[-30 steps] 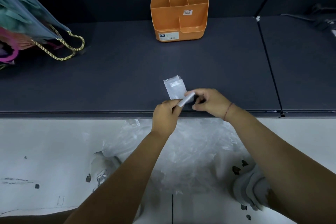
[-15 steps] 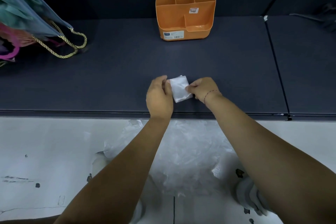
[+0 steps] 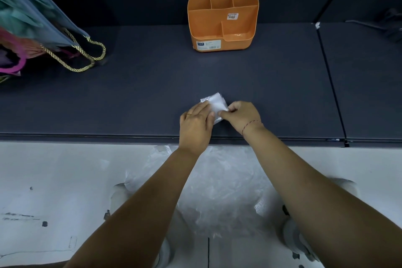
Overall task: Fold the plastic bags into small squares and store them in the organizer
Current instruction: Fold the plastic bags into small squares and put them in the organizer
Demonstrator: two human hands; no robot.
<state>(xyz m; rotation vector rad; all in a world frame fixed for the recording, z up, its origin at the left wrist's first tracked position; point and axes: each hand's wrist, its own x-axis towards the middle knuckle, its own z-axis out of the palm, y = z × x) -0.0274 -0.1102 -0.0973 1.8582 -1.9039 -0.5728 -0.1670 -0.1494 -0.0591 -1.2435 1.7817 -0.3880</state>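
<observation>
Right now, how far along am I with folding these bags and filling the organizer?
Done: one folded bag is nearly a small square on the shelf. In hand: your left hand presses it flat while your right hand pinches its edge. Left: the organizer shows no bags inside, and a heap of loose bags waits below the shelf.

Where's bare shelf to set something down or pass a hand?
The shelf is bare between the folded bag and the organizer, between the left hand and the gift bag, and right of the right hand up to the seam. Crowded only around the hands.
</observation>
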